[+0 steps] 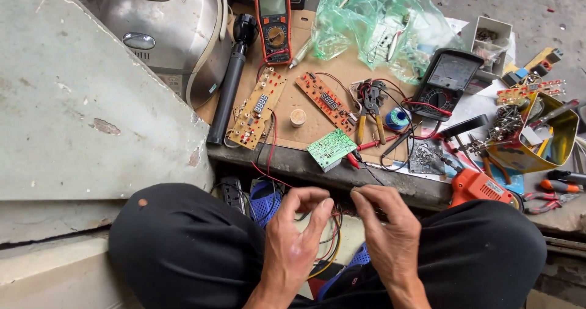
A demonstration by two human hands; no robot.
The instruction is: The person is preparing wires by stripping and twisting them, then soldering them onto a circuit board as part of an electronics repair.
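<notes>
Cardboard sheet (pixel 317 126) covers the low work ledge; person sits in front of it, knees in black trousers either side. Left hand (pixel 293 236) palm up between the knees, fingers curled, thumb and forefinger pinched on thin wire from the wire bundle (pixel 329 242). Right hand (pixel 384 223) just beside it, back of hand up, thumb and forefinger tips closed on the same run of thin wire. Fingertips of the two hands near each other, not touching. Bundle is red, yellow and black strands, looping down between the knees above a blue sandal (pixel 265 200); red lead climbs from there up to the ledge.

On the cardboard: tan circuit board (pixel 259 107) with digit display, red circuit board (pixel 326 100) lying diagonal, small green circuit board (pixel 331 149) at the ledge's edge. Orange digital multimeter (pixel 273 22) at the top, black torch (pixel 233 71) beside it along a silver rice cooker (pixel 165 34). Yellow-handled pliers (pixel 371 111) mid-sheet, blue solder spool (pixel 398 118) next to them. Black analogue meter (pixel 445 83) right of that, crumpled green plastic bag (pixel 378 22) above. Orange soldering gun (pixel 479 187) close by the right knee. Yellow tin (pixel 543 141) of tools far right
</notes>
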